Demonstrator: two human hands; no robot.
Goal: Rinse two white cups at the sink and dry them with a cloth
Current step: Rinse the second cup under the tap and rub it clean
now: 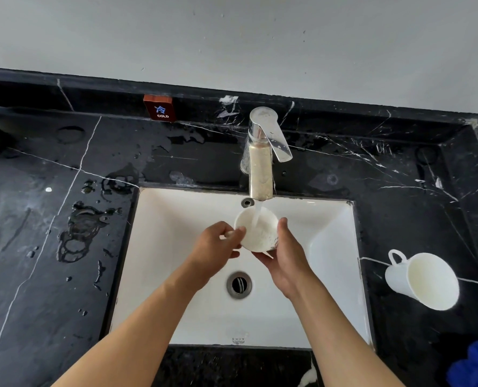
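A white cup (257, 231) is held over the white sink (176, 275), directly under the chrome faucet (261, 155). Water runs from the spout into its mouth. My left hand (215, 251) grips the cup's left side and handle. My right hand (285, 258) cups it from the right and below. A second white cup (424, 280) with a handle stands on the black marble counter (36, 247) to the right of the sink. A blue cloth (476, 365) lies at the bottom right corner.
The drain (239, 284) is open in the basin's middle. Water puddles (78, 233) spread over the counter left of the sink. A red "COLD" label (159, 108) sits on the back ledge. A grey wall rises behind.
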